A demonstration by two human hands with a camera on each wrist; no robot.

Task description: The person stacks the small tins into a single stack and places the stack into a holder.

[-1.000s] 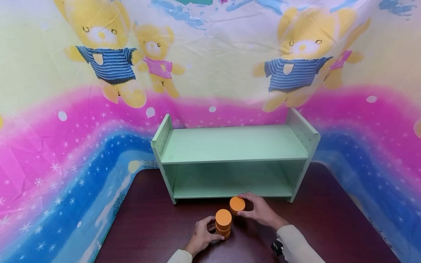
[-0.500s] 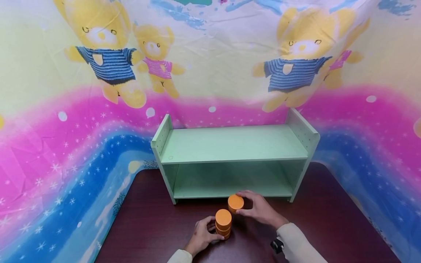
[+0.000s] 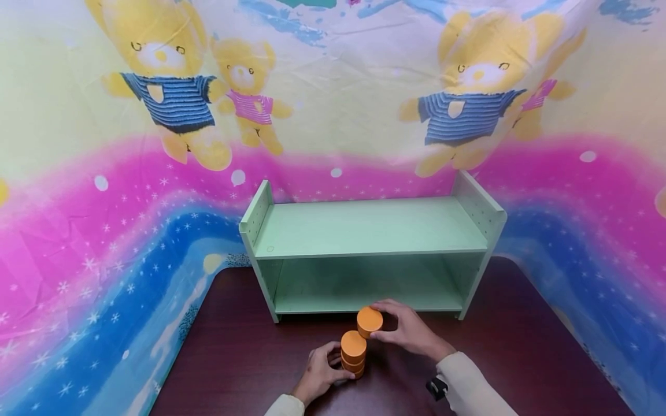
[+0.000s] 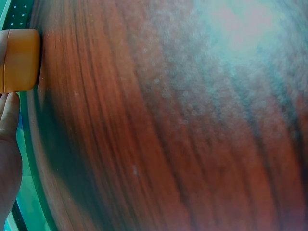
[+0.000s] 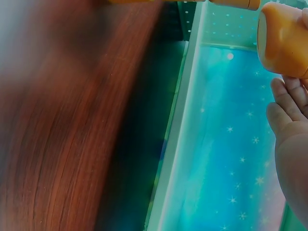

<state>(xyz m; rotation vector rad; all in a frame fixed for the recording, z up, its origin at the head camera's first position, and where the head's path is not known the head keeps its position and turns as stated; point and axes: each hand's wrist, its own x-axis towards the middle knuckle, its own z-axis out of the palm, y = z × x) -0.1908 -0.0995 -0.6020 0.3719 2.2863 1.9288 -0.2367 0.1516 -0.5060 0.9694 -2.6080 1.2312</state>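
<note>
On the table stands a stack of short orange cylinders [image 3: 354, 346], with seams showing between its sections. My left hand [image 3: 318, 370] grips the lower part of that stack from the left, thumb in front and fingers behind. Another short orange cylinder [image 3: 369, 321] is pinched in my right hand [image 3: 411, 328], between the thumb and fingers, just behind and right of the stack's top. Raised off the table in the right wrist view, this cylinder [image 5: 284, 41] has a rounded edge. The left wrist view catches only part of the orange stack [image 4: 21, 60] and my left hand [image 4: 9, 139] at its edge.
A pale green two-tier shelf [image 3: 364, 228] stands right behind the hands, its front edge close to my right fingers. The dark reddish wooden table [image 3: 224, 346] spreads to both sides. Cloth printed with bears [image 3: 333, 115] hangs behind and around.
My right hand has brought its cylinder slightly left and up, closer to the top of the stack. The left hand and the stack have stayed put.
</note>
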